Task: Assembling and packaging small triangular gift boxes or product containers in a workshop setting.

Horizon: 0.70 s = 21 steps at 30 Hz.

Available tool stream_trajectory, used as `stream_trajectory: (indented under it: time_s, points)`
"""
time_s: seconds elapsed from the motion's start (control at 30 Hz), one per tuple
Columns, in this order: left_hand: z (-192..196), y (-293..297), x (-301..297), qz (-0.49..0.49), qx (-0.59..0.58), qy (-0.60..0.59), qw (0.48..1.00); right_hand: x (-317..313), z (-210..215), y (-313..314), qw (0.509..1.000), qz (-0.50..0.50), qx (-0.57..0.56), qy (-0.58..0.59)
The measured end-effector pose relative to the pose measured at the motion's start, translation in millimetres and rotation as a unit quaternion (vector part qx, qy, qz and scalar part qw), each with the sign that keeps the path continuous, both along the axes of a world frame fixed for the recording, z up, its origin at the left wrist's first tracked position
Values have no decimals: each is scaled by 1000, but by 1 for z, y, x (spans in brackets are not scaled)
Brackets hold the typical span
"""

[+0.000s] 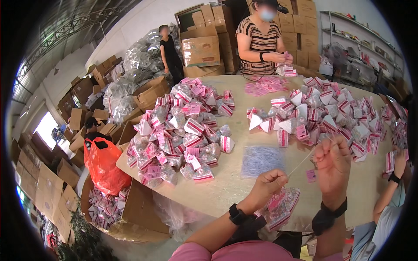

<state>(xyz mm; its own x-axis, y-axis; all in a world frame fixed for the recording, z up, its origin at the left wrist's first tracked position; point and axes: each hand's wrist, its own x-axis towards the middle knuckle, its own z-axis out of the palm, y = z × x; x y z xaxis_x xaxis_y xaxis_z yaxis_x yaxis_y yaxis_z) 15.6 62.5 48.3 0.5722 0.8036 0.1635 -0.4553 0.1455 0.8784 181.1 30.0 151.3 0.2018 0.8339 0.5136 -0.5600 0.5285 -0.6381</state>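
The left hand [270,182] has its fingers curled in and its thumb and fingertips pinched together on one end of a thin white string [301,162]. The right hand [333,163], to its right and raised, is also bent closed, with the string running taut up to its fingertips; exactly how the fingers grip it is too small to tell. Just below the left hand, at the near edge of the pale tan worktop [226,195], is a clear plastic bag with pink-and-white printing [283,210], partly hidden by the wrist. Just beyond the left hand lies a flat heap of pale, thin strings [262,162], and a small pink tag [310,175] lies between the hands. A large pile of pink-and-white bagged packages [183,130] covers the worktop's left side, and another pile of similar packages [322,111] covers its far right. At the far edge, a masked co-worker in a striped top [260,39] handles a small pink piece beside scattered pink tags [266,85].
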Motion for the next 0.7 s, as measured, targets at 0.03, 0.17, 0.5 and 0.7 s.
stream_trajectory:
  time_s: [0.03, 0.17, 0.5, 0.7]
  points:
    - [4, 1, -1, 8, 10, 13, 1000, 3, 1, -1, 1000, 9, 7, 16]
    - [41, 0, -17, 32, 59, 57, 996, -2, -1, -10, 998, 45, -23, -23]
    - [109, 102, -143, 289, 204, 354, 866, 0, -78, -20, 959, 120, -189, -173]
    - [216, 182, -228, 438, 296, 240, 814, 7, -103, -25, 947, 55, -284, -142]
